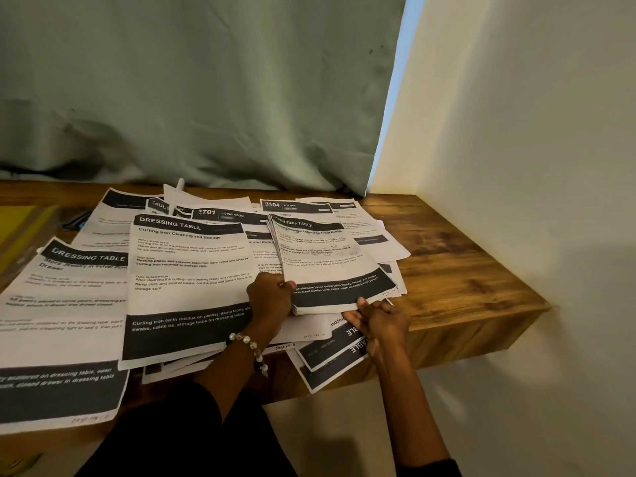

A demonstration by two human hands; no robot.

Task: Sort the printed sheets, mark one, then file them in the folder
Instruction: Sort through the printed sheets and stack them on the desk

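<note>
Several printed sheets with black header and footer bands lie spread over the wooden table [457, 270]. My left hand [270, 299], with a bead bracelet at the wrist, grips the lower left edge of a thin stack of sheets [327, 259] headed "DRESSING TABLE", thumb on top. My right hand [378, 318] touches the lower right corner of that stack from beneath, fingers fairly straight. A "Curling Iron" sheet [189, 280] lies to the left, and another "DRESSING TABLE" sheet [62, 325] at the far left. A yellow folder [17, 228] sits at the left edge.
A green curtain [192, 98] hangs behind the table. A pale wall [533, 166] closes the right side, right by the table's corner. Some sheets [330, 359] overhang the front edge. A dark pen-like object [75, 220] lies near the folder, partly under paper.
</note>
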